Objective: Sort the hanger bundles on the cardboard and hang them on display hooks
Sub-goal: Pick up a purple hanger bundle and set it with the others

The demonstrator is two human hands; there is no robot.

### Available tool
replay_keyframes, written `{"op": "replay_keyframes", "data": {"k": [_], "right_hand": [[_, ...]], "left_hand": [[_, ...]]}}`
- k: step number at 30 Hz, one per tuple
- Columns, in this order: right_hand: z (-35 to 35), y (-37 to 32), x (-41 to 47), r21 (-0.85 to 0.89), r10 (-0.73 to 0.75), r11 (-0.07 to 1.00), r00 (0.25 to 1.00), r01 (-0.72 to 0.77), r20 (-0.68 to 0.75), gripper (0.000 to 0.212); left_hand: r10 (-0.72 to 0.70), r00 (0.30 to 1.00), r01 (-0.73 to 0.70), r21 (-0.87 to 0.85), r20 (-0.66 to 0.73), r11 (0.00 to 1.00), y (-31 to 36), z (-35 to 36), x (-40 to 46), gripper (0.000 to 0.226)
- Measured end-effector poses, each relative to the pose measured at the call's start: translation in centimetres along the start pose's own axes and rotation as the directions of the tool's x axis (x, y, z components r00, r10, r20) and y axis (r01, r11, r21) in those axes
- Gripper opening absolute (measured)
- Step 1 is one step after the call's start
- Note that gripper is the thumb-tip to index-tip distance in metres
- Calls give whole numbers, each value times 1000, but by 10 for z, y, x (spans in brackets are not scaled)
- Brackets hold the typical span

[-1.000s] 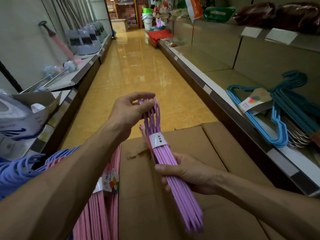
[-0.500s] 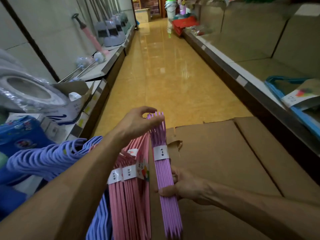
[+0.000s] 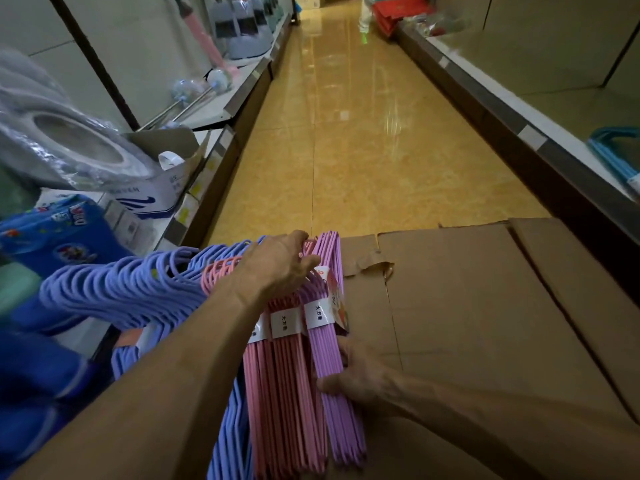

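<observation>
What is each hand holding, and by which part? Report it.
Both hold the purple hanger bundle: the left hand grips its hook end at the top, and the right hand holds the straight bars below the paper band, against the pink bundles.

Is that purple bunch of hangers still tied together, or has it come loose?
Tied together: a white paper band wraps the purple hanger bundle, and its hangers lie tightly packed side by side.

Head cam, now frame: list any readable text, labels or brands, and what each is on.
"大万券", my best reading, on the white band round the purple hanger bundle.
Same three characters on the white band round the pink hanger bundle.
Blue lettering on the white box on the left shelf: upside down, unreadable.
Print on the blue pack: blurred.
Shelf-edge price tags: too small.
</observation>
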State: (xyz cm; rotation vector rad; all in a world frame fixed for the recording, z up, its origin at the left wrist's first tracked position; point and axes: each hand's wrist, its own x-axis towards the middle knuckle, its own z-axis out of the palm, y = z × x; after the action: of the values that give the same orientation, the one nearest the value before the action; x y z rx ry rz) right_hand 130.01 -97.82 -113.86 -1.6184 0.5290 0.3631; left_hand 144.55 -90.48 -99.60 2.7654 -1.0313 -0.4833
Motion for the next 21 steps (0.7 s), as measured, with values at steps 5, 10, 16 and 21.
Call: {"op": "replay_keyframes", "data": {"k": [5, 10, 16, 21], "right_hand": [[3, 1, 4, -23, 15, 1000, 1000, -15, 17, 46], [1, 1, 2, -80, 1, 997, 999, 1, 35, 43], [-15, -5, -10, -156, 7, 988, 998, 3, 66, 32], [-38, -11, -42, -437, -46, 897, 997, 69, 63, 22]], "left_hand": [[15, 1000, -15, 29, -1, 999, -3, 4, 3, 56], [15, 1000, -15, 48, 2, 999, -3, 5, 5, 57], [28, 999, -27, 23, -43, 999, 6, 4, 0, 53], [95, 985, -103, -46, -147, 994, 29, -8, -1, 43]]}}
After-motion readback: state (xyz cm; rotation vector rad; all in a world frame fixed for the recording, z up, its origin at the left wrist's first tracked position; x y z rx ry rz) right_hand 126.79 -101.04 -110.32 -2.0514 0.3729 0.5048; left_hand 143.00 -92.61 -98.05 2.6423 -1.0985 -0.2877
